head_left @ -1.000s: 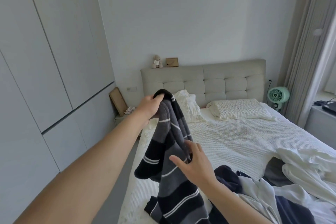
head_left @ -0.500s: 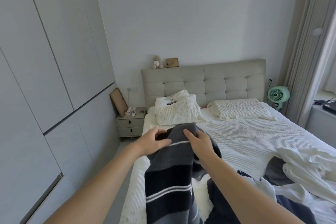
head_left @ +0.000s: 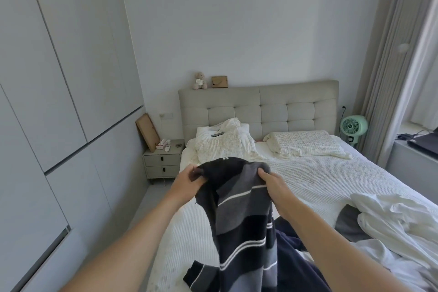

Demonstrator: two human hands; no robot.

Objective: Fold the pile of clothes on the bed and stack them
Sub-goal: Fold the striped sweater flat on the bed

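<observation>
A dark striped sweater (head_left: pixel 241 220), black and grey with thin white lines, hangs from both my hands above the near left part of the bed (head_left: pixel 315 178). My left hand (head_left: pixel 189 185) grips its top edge on the left, and my right hand (head_left: pixel 272 185) grips the top edge on the right. Its lower end trails onto the bedcover. To the right lies the pile of clothes (head_left: pixel 388 227): white garments, a grey piece and a navy piece (head_left: pixel 294 251) partly under my right arm.
Two pillows (head_left: pixel 305 144) lie against the padded headboard (head_left: pixel 260 106). A bedside table (head_left: pixel 163 161) stands left of the bed, beside tall wardrobe doors (head_left: pixel 47 102). A green fan (head_left: pixel 353 128), curtains and a desk with a laptop (head_left: pixel 424 144) are on the right.
My left hand came down from head height with the sweater. My right hand moved up to the top edge, and both hands have spread a little apart along it.
</observation>
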